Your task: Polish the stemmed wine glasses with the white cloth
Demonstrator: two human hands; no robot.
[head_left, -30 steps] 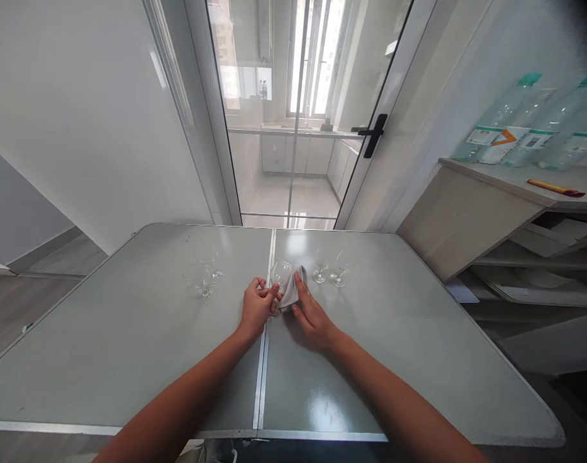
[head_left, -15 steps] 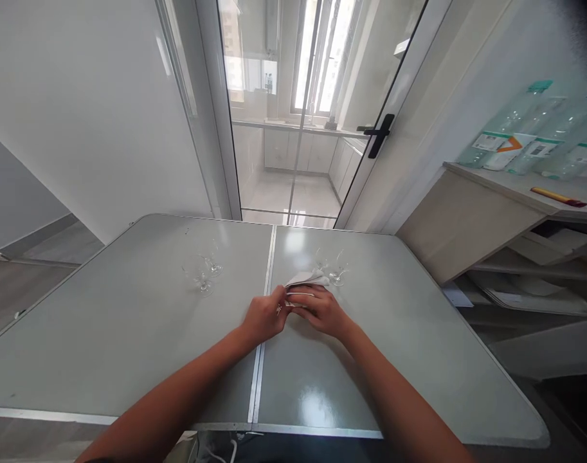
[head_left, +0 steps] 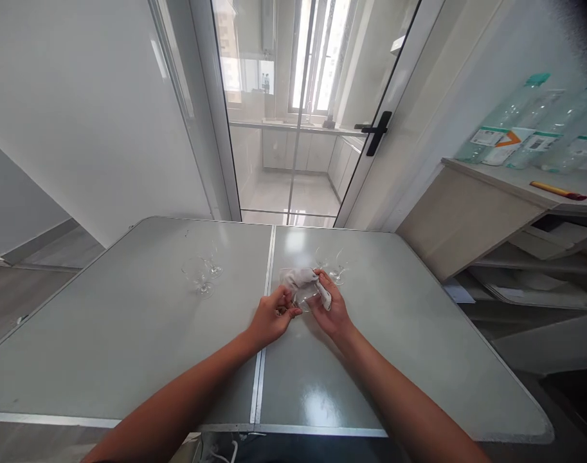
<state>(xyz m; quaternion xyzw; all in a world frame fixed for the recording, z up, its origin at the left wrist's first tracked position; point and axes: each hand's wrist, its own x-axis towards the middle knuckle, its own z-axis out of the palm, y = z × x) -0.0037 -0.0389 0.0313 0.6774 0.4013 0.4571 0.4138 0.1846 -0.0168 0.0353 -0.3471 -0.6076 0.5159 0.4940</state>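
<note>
My left hand [head_left: 270, 317] is closed on the stem and foot of a clear wine glass [head_left: 293, 297], held just above the grey table [head_left: 129, 334]. Pushed into and over the glass's bowl is a white cloth [head_left: 303, 283], pinched by my right hand [head_left: 332, 307]. Both hands meet near the table's middle seam. Two clear glasses [head_left: 201, 275] stand to the left of my hands. Two more glasses [head_left: 334, 267] stand just behind my right hand.
A glass sliding door [head_left: 298, 109] with a black handle [head_left: 375, 132] rises behind the table. A wooden shelf unit [head_left: 490, 212] at the right carries several plastic bottles [head_left: 524, 122] and a yellow tool [head_left: 556, 189].
The glass was lifted from upright on the table and tipped toward me. My right hand took up the cloth and worked it into the bowl.
</note>
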